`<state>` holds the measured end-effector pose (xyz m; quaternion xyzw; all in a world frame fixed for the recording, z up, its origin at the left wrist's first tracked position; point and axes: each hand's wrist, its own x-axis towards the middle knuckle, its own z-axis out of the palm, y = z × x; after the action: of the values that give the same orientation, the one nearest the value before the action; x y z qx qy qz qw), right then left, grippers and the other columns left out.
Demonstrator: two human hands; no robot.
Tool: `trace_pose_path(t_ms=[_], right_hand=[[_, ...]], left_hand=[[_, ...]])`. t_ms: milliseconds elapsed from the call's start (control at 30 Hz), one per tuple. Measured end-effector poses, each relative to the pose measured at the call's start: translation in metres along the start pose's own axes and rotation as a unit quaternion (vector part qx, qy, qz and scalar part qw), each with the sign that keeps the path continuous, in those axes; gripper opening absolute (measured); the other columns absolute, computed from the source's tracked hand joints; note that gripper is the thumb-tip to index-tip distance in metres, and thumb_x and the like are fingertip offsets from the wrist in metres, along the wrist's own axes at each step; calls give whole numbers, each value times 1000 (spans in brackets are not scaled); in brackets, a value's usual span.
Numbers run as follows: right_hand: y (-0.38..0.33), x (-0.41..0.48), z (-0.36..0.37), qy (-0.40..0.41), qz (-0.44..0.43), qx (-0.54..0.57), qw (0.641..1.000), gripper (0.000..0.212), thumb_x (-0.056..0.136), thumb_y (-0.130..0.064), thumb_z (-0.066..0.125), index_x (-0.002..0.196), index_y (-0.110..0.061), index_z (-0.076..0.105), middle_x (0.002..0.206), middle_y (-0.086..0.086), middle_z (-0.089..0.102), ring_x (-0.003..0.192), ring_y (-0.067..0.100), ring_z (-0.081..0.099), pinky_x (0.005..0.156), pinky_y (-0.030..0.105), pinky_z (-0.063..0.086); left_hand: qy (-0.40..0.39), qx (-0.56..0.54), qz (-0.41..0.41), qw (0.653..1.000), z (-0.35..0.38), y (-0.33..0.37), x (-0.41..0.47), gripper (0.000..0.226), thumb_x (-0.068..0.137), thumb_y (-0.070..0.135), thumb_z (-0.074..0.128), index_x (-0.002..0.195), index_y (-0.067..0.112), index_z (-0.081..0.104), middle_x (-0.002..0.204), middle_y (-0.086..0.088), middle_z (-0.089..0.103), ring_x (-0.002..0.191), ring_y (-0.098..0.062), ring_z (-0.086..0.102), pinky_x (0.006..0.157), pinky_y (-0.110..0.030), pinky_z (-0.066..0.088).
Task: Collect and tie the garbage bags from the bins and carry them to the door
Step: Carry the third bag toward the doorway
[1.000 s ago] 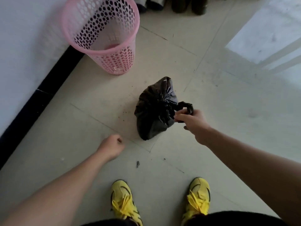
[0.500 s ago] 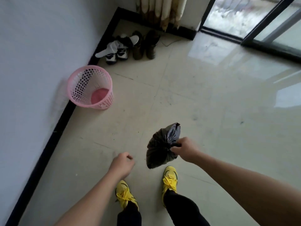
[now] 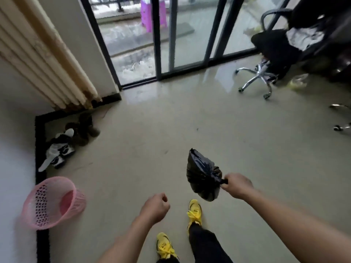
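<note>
While the right hand [image 3: 237, 185] grips the garbage bag [image 3: 201, 177] by its bunched neck, the bag hangs off the floor just left of it, slanting ahead toward the glass doors [image 3: 182, 44]; the left hand [image 3: 154, 207] curls empty, nearby.

Soft daylight comes through the far glass doors [image 3: 180, 35], leaving pale glare on the floor [image 3: 209, 88] just inside. The near room is dimmer. Straight lines bend toward the edges; the pink basket [image 3: 53, 204] at left is blurred
</note>
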<state>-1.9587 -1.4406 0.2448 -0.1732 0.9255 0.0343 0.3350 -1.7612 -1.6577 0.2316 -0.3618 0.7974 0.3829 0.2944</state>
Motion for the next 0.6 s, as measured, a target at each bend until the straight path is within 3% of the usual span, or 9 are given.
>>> trace_pose_path(t_ms=[267, 467, 600], right_hand=[[145, -130, -12, 101, 135, 178, 970, 15, 80, -33, 57, 79, -19, 62, 92, 9, 68, 90, 29, 64, 63, 27, 37], [282, -220, 25, 88, 247, 280, 923, 31, 79, -32, 58, 60, -17, 39, 65, 0, 47, 72, 26, 51, 47, 26, 26], [368, -268, 53, 68, 289, 319, 900, 34, 77, -28, 59, 59, -18, 32, 60, -3, 37, 65, 25, 43, 46, 27, 23]], left_hand=[[-35, 250, 154, 955, 26, 138, -40, 27, 90, 26, 54, 114, 14, 58, 113, -12, 66, 104, -28, 62, 83, -29, 48], [-49, 412, 300, 859, 110, 275, -83, 30, 95, 30, 50, 121, 17, 56, 119, -9, 64, 116, -24, 55, 89, -25, 43], [-66, 468, 358, 806, 186, 357, -113, 31, 94, 31, 50, 120, 16, 57, 116, -8, 66, 114, -23, 57, 90, -28, 44]])
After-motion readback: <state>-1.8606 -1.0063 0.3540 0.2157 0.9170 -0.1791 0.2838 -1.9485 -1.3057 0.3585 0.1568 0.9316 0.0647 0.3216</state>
